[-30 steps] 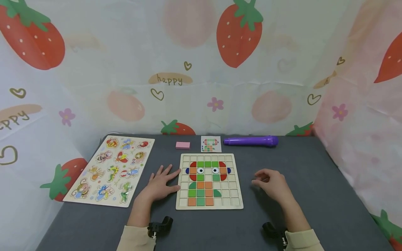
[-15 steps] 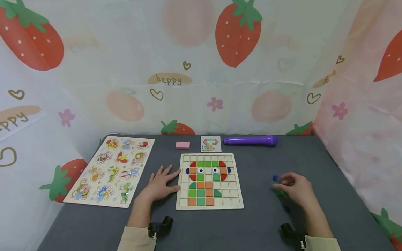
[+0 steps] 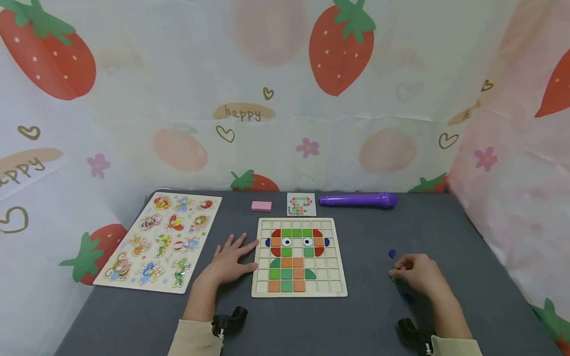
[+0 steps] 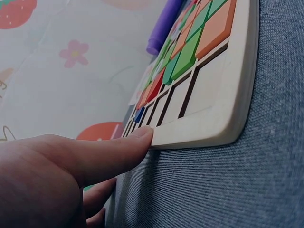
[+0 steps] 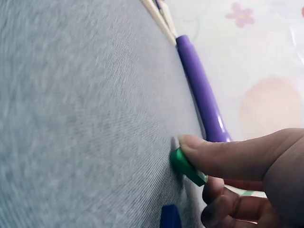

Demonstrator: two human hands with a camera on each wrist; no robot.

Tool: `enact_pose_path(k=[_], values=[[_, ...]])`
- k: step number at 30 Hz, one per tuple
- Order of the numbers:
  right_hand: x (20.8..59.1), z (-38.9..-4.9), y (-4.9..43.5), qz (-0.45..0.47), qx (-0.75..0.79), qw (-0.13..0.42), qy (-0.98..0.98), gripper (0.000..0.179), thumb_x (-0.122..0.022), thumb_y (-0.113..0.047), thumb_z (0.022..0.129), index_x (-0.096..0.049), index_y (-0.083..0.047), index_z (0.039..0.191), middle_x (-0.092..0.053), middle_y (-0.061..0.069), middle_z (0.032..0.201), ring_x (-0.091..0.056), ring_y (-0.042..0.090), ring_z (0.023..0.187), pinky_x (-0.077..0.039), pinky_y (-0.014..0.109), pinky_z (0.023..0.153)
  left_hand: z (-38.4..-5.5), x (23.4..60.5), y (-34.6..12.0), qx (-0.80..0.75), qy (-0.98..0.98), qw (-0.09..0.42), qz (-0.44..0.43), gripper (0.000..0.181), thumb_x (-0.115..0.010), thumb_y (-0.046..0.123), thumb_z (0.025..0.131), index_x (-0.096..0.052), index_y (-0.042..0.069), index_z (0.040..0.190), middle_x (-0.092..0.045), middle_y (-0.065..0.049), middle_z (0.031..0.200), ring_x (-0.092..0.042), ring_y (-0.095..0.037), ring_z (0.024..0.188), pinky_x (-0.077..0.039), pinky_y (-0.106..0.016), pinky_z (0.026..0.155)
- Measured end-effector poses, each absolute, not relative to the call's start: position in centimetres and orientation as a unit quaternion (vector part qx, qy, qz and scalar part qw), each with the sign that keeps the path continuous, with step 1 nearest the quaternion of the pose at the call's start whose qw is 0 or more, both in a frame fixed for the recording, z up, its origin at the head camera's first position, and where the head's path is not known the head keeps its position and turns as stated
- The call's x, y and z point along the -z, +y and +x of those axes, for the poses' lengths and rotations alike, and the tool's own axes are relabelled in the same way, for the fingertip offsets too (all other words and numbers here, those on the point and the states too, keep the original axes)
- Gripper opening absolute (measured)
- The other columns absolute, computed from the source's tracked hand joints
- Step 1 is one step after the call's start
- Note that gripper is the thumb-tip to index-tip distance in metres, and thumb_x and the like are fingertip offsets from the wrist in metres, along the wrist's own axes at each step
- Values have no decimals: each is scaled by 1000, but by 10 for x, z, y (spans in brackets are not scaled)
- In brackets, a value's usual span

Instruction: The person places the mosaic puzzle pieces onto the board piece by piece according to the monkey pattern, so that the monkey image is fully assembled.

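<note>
A pale grid board (image 3: 334,284) lies mid-table, holding several coloured tiles (image 3: 287,273) in a figure pattern. My left hand (image 3: 229,262) lies with fingers spread at the board's left edge; in the left wrist view its thumb (image 4: 137,135) touches the rim. To the right of the board, my right hand (image 3: 420,272) pinches a green tile (image 5: 187,166) with a rounded edge between thumb and fingers, close to the cloth. A blue tile (image 3: 392,253) lies just beyond that hand, and a second blue tile (image 3: 407,297) sits in its shadow.
Behind the board are a pink block (image 3: 261,206), a small pattern card (image 3: 301,204) and a purple microphone-shaped tube (image 3: 358,200). A board of insect pictures (image 3: 147,247) lies at the left. A strawberry-print curtain (image 3: 285,163) borders the dark table (image 3: 365,316).
My right hand has moved right, away from the board's side, and come down to pinch the green tile. The blue tiles have come into sight. The left hand has stayed in place.
</note>
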State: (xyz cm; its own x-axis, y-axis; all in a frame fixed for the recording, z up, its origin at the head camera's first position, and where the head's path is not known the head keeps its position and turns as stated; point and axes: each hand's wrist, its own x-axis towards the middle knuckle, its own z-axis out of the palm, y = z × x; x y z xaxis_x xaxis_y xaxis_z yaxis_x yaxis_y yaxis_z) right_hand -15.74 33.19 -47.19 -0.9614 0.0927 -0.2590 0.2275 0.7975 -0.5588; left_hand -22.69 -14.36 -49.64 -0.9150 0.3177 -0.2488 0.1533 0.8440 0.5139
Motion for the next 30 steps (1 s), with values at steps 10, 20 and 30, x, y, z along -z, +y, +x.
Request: enact_pose_path(k=[10, 20, 30], values=[[466, -159, 320, 48, 381, 94, 918, 35, -70, -40, 95, -63, -5, 96, -70, 3, 76, -64, 19, 71, -46, 33, 65, -227, 497, -143, -256, 945, 158, 128, 70, -68, 43, 94, -41, 25, 156, -22, -13, 168, -2, -45, 155, -2, -70, 120], [451, -173, 287, 20, 400, 35, 916, 22, -70, -22, 97, -70, -4, 109, -75, 9, 89, -67, 21, 77, -50, 33, 67, -226, 496, -143, -255, 946, 161, 121, 69, -68, 40, 94, -41, 26, 156, -21, -13, 168, -1, -44, 156, -1, -69, 121], [451, -188, 241, 21, 387, 39, 921, 16, -75, -23, 92, -73, -9, 98, -71, 4, 89, -62, 20, 79, -48, 31, 64, -227, 497, -144, -256, 945, 160, 127, 70, -68, 42, 94, -40, 26, 156, -21, -13, 168, -1, -44, 156, -1, -69, 120]])
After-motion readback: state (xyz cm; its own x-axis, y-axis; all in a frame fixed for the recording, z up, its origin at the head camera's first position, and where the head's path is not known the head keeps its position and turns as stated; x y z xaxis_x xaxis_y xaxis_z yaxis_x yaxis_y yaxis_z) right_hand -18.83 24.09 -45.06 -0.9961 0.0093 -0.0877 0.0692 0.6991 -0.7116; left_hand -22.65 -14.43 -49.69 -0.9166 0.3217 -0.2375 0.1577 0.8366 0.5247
